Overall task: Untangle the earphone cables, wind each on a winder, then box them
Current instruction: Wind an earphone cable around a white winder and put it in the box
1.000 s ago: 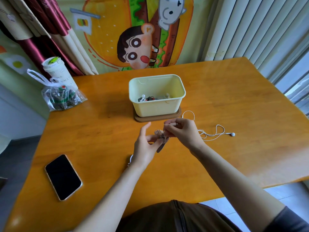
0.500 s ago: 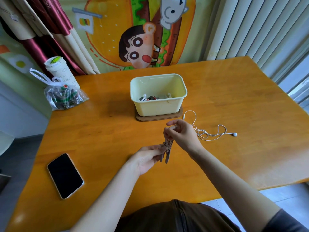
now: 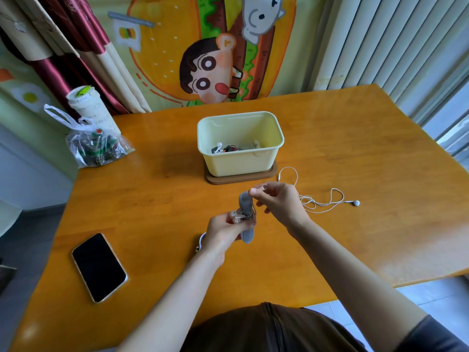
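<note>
Grey winder [image 3: 245, 207] in front of the box [image 3: 241, 165]: left hand [image 3: 223, 231] grips it with the earbuds [image 3: 234, 215]; right hand [image 3: 279, 201] pinches the light, limp cable [image 3: 310, 203], best fed taut close to the winder

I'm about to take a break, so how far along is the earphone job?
Some earphones already lie in the box. The left hand holds a grey winder with earbuds against it; the right hand pinches cable at its top. Loose earphones on the table await winding.
</note>
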A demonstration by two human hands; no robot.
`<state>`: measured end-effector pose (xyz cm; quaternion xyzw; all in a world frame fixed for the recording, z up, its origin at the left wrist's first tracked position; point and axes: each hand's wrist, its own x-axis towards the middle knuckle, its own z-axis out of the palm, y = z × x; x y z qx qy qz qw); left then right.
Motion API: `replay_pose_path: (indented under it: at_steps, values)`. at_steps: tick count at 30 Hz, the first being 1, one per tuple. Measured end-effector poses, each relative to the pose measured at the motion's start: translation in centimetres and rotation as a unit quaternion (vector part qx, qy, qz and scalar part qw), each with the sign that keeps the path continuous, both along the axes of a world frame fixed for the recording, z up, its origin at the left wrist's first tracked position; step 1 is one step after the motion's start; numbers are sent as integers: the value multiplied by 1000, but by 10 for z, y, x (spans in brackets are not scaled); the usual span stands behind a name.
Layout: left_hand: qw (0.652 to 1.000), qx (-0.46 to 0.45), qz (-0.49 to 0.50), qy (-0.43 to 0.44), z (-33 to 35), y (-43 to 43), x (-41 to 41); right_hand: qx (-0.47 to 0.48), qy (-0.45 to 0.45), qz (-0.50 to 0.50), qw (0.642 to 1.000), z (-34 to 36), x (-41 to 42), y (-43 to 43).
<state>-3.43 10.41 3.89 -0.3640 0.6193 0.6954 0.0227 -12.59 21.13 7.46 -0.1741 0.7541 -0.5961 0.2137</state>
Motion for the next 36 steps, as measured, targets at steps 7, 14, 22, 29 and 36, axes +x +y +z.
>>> replay_pose_path:
  at_steps: [7,14,22,29,36]
  values:
    - [999,-25,-23,24,9,5,-4,39,89,48,994,5,-5,-7]
    - [997,-20,-2,80,18,3,-4,7,133,39,990,16,-6,-10]
    - [990,48,11,133,30,-7,-8,-33,126,13,991,22,-14,-10]
    - [976,137,66,153,45,-11,-9,-18,150,29,988,27,-8,-11]
    - [971,141,116,156,50,-11,-8,-14,225,41,973,30,-3,-11]
